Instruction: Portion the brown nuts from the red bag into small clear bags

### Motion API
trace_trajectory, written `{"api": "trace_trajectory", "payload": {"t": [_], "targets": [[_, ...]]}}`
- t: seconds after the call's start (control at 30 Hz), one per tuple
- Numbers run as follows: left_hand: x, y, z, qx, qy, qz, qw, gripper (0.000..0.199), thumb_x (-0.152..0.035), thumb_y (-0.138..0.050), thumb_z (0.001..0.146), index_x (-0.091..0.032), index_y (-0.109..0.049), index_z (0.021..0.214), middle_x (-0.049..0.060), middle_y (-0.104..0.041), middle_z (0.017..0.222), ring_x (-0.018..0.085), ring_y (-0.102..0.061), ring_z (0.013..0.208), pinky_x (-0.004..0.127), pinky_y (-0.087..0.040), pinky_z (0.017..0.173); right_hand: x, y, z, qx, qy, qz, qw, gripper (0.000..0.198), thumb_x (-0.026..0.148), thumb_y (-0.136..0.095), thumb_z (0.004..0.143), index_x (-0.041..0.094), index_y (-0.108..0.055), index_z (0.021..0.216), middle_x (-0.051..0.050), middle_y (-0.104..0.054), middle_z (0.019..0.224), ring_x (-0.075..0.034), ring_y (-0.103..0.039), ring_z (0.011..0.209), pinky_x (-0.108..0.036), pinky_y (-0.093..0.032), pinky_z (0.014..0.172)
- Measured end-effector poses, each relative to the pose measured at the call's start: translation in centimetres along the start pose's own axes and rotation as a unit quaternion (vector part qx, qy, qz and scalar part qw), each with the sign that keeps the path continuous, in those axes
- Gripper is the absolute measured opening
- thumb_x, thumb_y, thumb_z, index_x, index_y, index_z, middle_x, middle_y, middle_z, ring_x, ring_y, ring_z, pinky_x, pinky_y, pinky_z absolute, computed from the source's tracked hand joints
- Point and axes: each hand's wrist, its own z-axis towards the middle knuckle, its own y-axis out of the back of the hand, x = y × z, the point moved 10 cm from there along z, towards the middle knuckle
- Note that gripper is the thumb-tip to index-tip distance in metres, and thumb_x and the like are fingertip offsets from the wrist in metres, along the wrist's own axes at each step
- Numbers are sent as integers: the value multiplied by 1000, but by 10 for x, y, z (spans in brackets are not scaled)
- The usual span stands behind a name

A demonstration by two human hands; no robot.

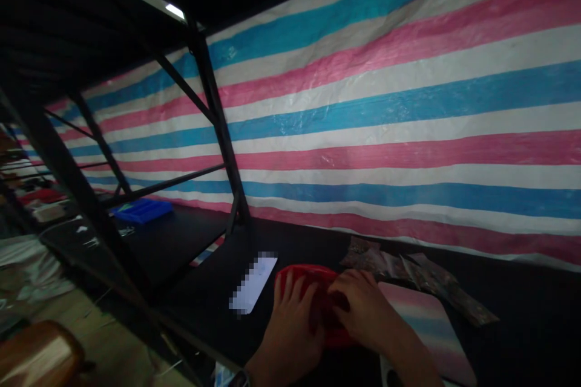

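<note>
the left hand (pixel 294 323) comes up from the lower edge, forearm slanting in, back of the hand uppermost, fingers spread and reaching over the left part of a red bowl (pixel 341 338). the right hand (pixel 362 301) comes in from the lower right, wrist bent, fingers curled downward over the bowl's right side. whether either grip is clamped on anything cannot be told; the fingertips are dim. the bowl sits on the black table (pixel 200 308), just left of a striped pad (pixel 426 326).
</note>
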Motion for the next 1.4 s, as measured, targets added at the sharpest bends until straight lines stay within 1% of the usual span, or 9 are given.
{"api": "trace_trajectory", "payload": {"t": [0.23, 0.33, 0.43, 0.57, 0.77, 0.9, 1.1, 1.27, 1.4], "targets": [[17, 10, -3, 19, 28, 29, 999, 80, -39, -65, 80, -12, -56, 154, 25, -40, 169, 46, -14, 163, 67, -2, 131, -20, -17, -3, 64, -38, -72, 995, 76, 5, -58, 65, 25, -68, 139, -6, -58, 160, -37, -32, 157, -61, -16, 128], [14, 27, -4, -2, 28, 54, 998, 79, -40, -64, 80, -10, -57, 152, 27, -42, 167, 44, -11, 164, 67, 5, 130, -9, 2, 0, 6, -14, -66, 998, 68, 6, -54, 70, 21, -69, 134, -9, -60, 156, -33, -44, 150, -55, -26, 126], [9, 42, -3, -24, 28, 74, 997, 71, -37, -63, 81, -11, -62, 147, 24, -52, 161, 44, -19, 163, 66, 7, 131, 0, 13, 5, -28, -9, -24, 999, 58, -1, -46, 67, 23, -74, 112, -7, -74, 130, -25, -66, 123, -39, -45, 108], [11, 49, 1, -37, 30, 66, 997, 59, -38, -60, 86, -9, -69, 137, 25, -60, 154, 43, -26, 161, 65, 5, 132, -2, 9, 9, -29, -39, -33, 998, 55, -3, -44, 66, 25, -74, 102, -4, -79, 114, -21, -72, 111, -31, -47, 98], [13, 35, 5, 8, -19, 9, 1000, 52, -38, -62, 87, -14, -72, 132, 19, -70, 142, 40, -36, 158, 66, -4, 133, -28, -4, 5, -4, -100, -86, 991, 48, 2, -51, 71, 18, -75, 109, -14, -79, 113, -36, -70, 114, -46, -48, 101], [9, 39, 5, -6, -39, -31, 999, 64, -26, -62, 81, -20, -62, 145, 9, -71, 144, 36, -42, 155, 66, -10, 134, -33, 5, 4, -26, -66, -51, 996, 49, 4, -53, 68, 19, -76, 108, -13, -78, 117, -32, -68, 117, -45, -47, 107], [-11, 40, -7, -88, -74, -40, 993, 68, -8, -49, 80, -17, -58, 147, 12, -60, 156, 28, -39, 158, 63, -14, 135, -25, 31, -2, -97, 16, 69, 993, 45, 13, -50, 76, 24, -77, 110, -10, -76, 124, -28, -67, 122, -48, -45, 114], [-43, 20, -35, -211, -177, -27, 961, 69, -4, -53, 72, -22, -63, 138, 15, -65, 149, 34, -48, 152, 68, -39, 125, -17, 67, -15, -174, 16, 71, 982, 35, 25, -47, 88, 26, -79, 101, -10, -79, 115, -29, -71, 113, -47, -53, 105], [-30, 0, -31, -257, -117, -26, 959, 70, -2, -55, 68, -14, -61, 137, 25, -61, 150, 43, -54, 145, 72, -54, 109, -15, 69, -27, -148, 5, 15, 989, 34, 30, -49, 93, 27, -80, 106, -9, -80, 119, -30, -72, 116, -49, -55, 106]]}}
